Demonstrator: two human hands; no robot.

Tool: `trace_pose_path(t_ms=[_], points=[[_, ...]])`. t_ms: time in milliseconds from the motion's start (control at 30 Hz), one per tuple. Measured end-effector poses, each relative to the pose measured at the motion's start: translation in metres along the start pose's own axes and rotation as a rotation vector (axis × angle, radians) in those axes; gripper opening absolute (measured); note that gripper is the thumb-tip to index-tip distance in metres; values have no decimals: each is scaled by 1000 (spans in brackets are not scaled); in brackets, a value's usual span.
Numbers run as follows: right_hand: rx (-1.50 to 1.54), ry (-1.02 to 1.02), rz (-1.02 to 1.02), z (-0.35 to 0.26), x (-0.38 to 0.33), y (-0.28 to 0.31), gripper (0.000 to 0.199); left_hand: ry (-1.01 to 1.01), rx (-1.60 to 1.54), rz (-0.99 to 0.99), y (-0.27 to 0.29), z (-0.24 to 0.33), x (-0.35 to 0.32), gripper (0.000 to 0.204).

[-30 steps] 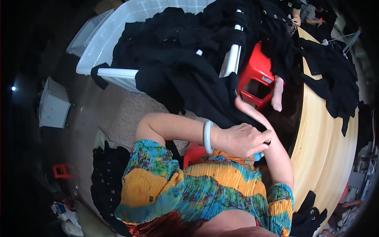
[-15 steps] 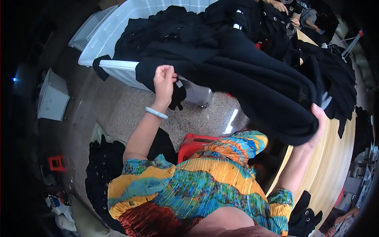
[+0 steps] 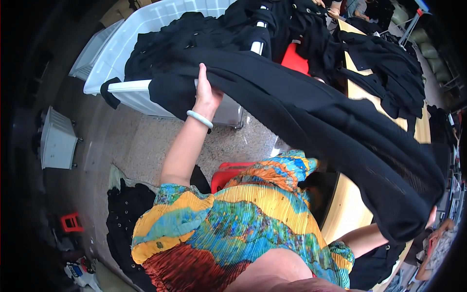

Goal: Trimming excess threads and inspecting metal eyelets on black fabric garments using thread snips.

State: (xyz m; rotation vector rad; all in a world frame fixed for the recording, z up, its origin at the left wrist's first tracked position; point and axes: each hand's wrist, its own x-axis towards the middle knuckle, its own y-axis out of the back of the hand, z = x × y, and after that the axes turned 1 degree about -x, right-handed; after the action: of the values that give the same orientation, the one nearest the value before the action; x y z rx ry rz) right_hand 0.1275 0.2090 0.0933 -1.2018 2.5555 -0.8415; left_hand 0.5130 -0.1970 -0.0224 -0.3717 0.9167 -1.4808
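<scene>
A long black knit garment (image 3: 311, 117) stretches in front of me, from the white bin to the right side of the table. At its left part is my left hand (image 3: 209, 95), wearing a pale bangle (image 3: 199, 119); the thumb points up against the cloth and the other fingers are hidden behind it. My right hand (image 3: 432, 217) grips the garment's far right end, mostly covered by the draped cloth, with just a bit of it showing at the edge. More black garments (image 3: 180, 46) are heaped in the bin behind my left hand.
The white plastic bin (image 3: 129, 86) stands at upper left. A light wooden table (image 3: 348, 207) runs along my right, with black garments (image 3: 384, 68) on it. A red stool (image 3: 231, 175) is by my legs, and another person's hands (image 3: 334, 9) work at the top.
My right hand has moved right and down toward me, pulling the garment out longer. My left hand has shifted from a pinch to thumb up against the cloth. The view has turned slightly.
</scene>
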Motion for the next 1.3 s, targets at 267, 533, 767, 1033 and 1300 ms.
trace_pose_path(t_ms=[267,533,767,1033,1300], points=[[-61,224,316,-43,-117,94,44,155,20,-107,-59,-40,28,33],[281,588,365,-26,-146,23,36,285,254,-824,-236,-48,9,21],[215,538,498,-21,-166,5,24,433,157,-1314,-385,-102,-153,20],[-346,527,766,-27,-191,3,39,477,496,-1626,-391,-174,-244,18],[-806,-222,1090,32,-231,86,44,410,1229,-1927,-262,-348,-209,41]])
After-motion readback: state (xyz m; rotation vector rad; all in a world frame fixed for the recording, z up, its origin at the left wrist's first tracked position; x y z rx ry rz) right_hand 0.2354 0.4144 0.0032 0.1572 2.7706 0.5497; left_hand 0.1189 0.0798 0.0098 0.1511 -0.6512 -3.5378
